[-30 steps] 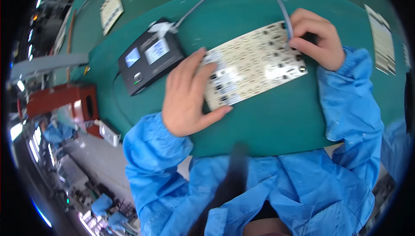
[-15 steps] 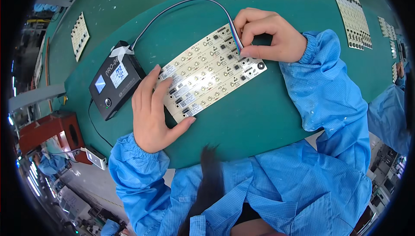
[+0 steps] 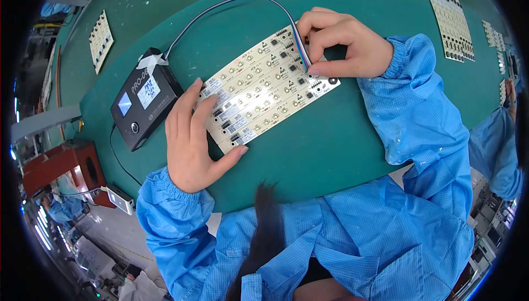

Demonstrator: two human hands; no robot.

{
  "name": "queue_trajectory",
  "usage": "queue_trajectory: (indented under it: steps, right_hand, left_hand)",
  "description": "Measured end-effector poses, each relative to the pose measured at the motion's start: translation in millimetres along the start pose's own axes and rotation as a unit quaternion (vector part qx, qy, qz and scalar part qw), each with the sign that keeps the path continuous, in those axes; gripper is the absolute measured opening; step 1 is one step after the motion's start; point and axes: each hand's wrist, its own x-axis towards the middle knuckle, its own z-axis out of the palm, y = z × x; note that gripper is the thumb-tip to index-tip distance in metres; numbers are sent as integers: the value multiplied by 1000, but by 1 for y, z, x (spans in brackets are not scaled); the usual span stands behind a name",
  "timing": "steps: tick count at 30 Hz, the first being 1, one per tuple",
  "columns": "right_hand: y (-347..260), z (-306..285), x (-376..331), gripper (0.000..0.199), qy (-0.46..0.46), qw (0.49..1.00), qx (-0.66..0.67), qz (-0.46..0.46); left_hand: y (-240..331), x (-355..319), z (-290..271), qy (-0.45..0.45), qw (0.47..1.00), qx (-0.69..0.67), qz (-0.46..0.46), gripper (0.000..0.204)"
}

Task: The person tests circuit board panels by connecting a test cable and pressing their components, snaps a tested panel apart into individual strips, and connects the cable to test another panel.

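Observation:
A cream panel of joined circuit board strips (image 3: 259,91) lies tilted on the green table, carrying rows of small light-coloured parts. My left hand (image 3: 193,141) grips its left end, fingers on the upper edge and face, thumb at the lower corner. At the right end, my right hand (image 3: 344,44) pinches the end of a multicoloured ribbon cable (image 3: 301,47) against the panel. My fingers hide the cable's tip, so its seating on the pins cannot be made out. The cable arcs back to a black handheld device (image 3: 146,100) with a lit screen and white tape.
Another board panel (image 3: 101,42) lies at the far left, and stacked panels (image 3: 445,20) rest at the far right. A thin black cord (image 3: 124,160) runs from the device past the table edge. A person's blue sleeve (image 3: 496,146) shows at the right rim.
The right fingertips and cable end have moved slightly nearer along the panel's right end. My left hand has shifted a little left, still on the panel.

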Motion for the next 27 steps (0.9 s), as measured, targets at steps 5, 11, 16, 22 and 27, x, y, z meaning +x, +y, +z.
queue_trajectory:
  steps: [5, 11, 16, 22, 27]
  right_hand:
    - [2, 1, 4, 13, -16, 1000, 10, 0]
    - [-5, -1, 4, 13, -34, 999, -1, 18]
    - [-13, -2, 5, 14, -38, 999, -10, 16]
    - [-30, 0, 2, 17, -32, 998, 6, 62]
    - [-32, -2, 1, 16, -38, 997, -12, 73]
  left_hand:
    - [-1, -5, -1, 2, 1000, 4, -8, 85]
    - [-1, -3, -2, 5, 1000, 0, 2, 83]
    - [0, -9, -6, 15, 1000, -26, 8, 81]
    - [5, -17, -8, 23, 999, -49, 7, 78]
    - [6, -20, -5, 31, 999, -42, 8, 77]
